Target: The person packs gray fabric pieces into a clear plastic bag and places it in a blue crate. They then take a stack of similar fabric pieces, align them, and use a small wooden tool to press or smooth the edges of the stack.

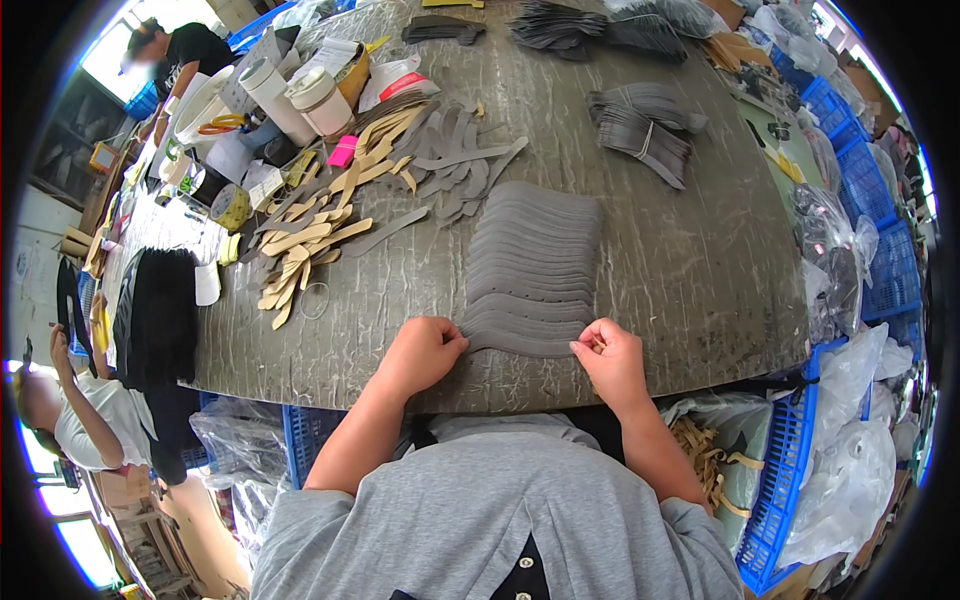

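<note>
Leftmost, co-worker: a person in a white top (95, 420) sits below the table's left end, one hand raised.
Far left corner: another person in a black top (190, 45) stands at the far end of the table.
Black bundle: a dark stack (158, 315) lies along the left edge of the grey worktable (690, 270).
Clutter: rolls of tape (300, 95), orange-handled scissors (222, 124) and a pink block (342, 152) crowd the far left part of the table.
Tan strips: a loose heap of beige cut pieces (310, 235) lies right of the clutter, mixed with scattered grey pieces (455, 165).
Left hand: the left hand (420, 355) rests near the table's front edge, fingers curled closed, fingertips pressing the left end of the nearest piece.
Fanned row: a row of overlapping grey curved pieces (530, 265) runs from mid-table towards the person, its nearest piece lying between the two hands.
Right hand: the right hand (610, 360) pinches the right end of that nearest piece between thumb and fingers.
Far bundles: tied stacks of grey pieces (645, 125) lie further back, well apart from the hands.
Right side: blue crates (870, 210) and clear plastic bags (850, 480) line the table's right edge; a crate by the right forearm holds tan strips (705, 455).
</note>
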Demonstrator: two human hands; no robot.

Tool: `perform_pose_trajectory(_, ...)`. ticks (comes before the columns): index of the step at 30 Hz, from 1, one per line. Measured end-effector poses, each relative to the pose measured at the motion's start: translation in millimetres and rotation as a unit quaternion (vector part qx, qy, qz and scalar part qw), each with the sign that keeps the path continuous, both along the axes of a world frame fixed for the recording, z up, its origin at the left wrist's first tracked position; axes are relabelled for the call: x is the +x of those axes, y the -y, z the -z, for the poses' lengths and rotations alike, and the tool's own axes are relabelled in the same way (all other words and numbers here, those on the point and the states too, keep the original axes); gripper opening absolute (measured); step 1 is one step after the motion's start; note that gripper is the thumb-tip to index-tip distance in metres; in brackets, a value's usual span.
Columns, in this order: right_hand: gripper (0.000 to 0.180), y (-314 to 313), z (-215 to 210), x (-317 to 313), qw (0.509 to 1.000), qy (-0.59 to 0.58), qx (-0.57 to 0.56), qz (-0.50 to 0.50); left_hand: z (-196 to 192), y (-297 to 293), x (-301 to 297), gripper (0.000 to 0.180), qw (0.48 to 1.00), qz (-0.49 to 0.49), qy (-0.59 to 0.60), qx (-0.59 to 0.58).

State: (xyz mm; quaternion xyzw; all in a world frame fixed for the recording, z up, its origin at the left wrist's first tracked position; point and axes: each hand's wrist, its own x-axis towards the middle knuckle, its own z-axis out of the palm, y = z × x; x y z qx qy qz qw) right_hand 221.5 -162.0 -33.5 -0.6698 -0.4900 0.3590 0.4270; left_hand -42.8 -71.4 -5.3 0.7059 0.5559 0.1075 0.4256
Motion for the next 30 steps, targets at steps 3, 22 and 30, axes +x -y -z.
perform_pose_trajectory(3, 0.014, 0, 0, -1, 0.994, 0.109, 0.017, -0.016, -6, -1, 2, 0.022, 1.000, 0.002, -0.014, -0.010)
perform_pose_trajectory(22, 0.030, -11, -14, -47, 0.932, 0.288, 0.152, -0.158, -12, 18, 6, 0.010, 0.982, -0.005, 0.065, 0.177)
perform_pose_trajectory(30, 0.015, -9, -49, -23, 0.958, 0.237, 0.123, -0.105, -32, 13, 11, 0.014, 0.989, -0.074, 0.130, 0.022)
